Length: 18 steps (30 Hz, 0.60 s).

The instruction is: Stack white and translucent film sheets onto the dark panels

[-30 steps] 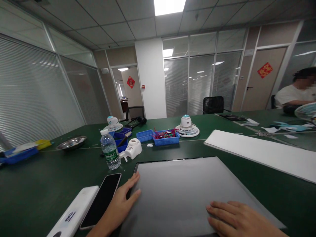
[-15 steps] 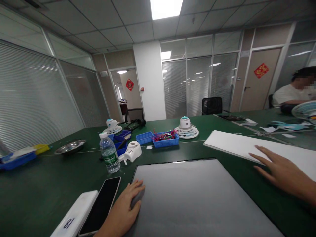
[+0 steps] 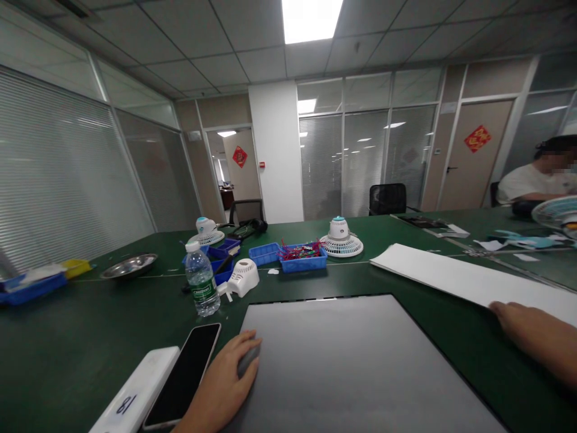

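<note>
A large grey flat board with a dark rim lies on the table in front of me. My left hand rests on its left edge, fingers stretched out and holding nothing. To the right is a stack of white sheets, its far-left corner slightly layered. My right hand is at the near edge of these sheets, fingers curled around the edge; the fingertips are partly hidden. Beside my left wrist lie a phone with a black screen and a white box marked 18.
A water bottle stands left of a white plastic housing. Behind are blue bins, one with coloured wires, and white fans. A metal dish sits at left. Another person sits at far right.
My right hand has gone from lying spread on top of the white sheets to their near edge, with its fingers closing there. My left hand stays nearly still.
</note>
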Each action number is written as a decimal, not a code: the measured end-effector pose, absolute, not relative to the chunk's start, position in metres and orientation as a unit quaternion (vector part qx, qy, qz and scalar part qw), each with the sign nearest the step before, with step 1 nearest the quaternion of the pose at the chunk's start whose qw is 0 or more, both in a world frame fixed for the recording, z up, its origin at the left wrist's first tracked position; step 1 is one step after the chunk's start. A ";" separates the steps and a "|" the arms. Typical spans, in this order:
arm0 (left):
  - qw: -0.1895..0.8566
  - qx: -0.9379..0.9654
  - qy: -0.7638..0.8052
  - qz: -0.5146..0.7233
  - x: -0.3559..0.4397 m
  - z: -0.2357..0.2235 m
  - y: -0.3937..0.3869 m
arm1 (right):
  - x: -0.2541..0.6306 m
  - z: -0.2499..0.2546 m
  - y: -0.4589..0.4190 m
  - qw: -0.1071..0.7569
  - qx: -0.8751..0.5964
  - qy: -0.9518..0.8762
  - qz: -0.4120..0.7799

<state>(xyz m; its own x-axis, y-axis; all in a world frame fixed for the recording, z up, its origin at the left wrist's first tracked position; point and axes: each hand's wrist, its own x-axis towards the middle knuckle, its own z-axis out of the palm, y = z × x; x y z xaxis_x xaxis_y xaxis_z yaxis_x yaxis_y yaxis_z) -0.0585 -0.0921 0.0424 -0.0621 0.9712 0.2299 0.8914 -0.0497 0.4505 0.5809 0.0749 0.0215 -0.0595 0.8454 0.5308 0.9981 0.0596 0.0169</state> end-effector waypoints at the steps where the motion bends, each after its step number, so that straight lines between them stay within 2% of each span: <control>1: 0.082 0.680 0.686 0.245 -0.059 0.042 -0.092 | 0.577 0.025 0.072 0.181 -0.662 -0.710 -0.157; 3: 0.085 0.682 0.687 0.236 -0.060 0.040 -0.092 | 0.569 0.030 0.068 0.160 -0.667 -0.719 -0.113; 9: 0.091 0.692 0.679 0.229 -0.061 0.036 -0.090 | 0.551 0.032 0.067 0.124 -0.665 -0.725 -0.127; 16: 0.099 0.687 0.681 0.233 -0.062 0.035 -0.088 | 0.508 0.037 0.055 0.054 -0.675 -0.714 -0.179; 18: 0.103 0.689 0.679 0.233 -0.063 0.035 -0.088 | 0.486 0.039 0.047 0.069 -0.655 -0.723 -0.208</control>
